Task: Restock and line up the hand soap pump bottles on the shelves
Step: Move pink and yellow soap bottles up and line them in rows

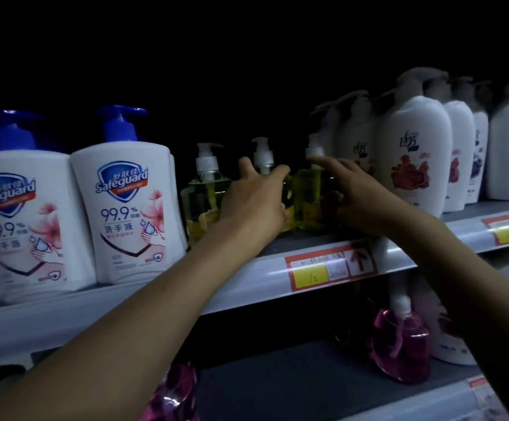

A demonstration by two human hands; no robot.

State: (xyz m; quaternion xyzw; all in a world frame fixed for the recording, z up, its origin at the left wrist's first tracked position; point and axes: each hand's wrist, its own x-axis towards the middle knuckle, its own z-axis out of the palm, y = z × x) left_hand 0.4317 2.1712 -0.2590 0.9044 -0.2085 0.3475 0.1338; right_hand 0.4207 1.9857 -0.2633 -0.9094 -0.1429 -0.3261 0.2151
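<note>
Left hand (254, 196) grip wrapped round clear yellow plastic pump bottle (286, 202); right hand (350, 192) grip closed on its neighbour (308, 196), both on grey upper shelf (247, 284). Liquid-filled, judged weighty, smooth, slippery; body best held, pump neck above grip avoided.

Three clear yellow pump bottles (204, 192) upright on upper shelf (247, 287), set back from edge

left hand (254, 199) hides the middle yellow bottle (288, 205); price tag (327, 267) print too blurred to read
</note>
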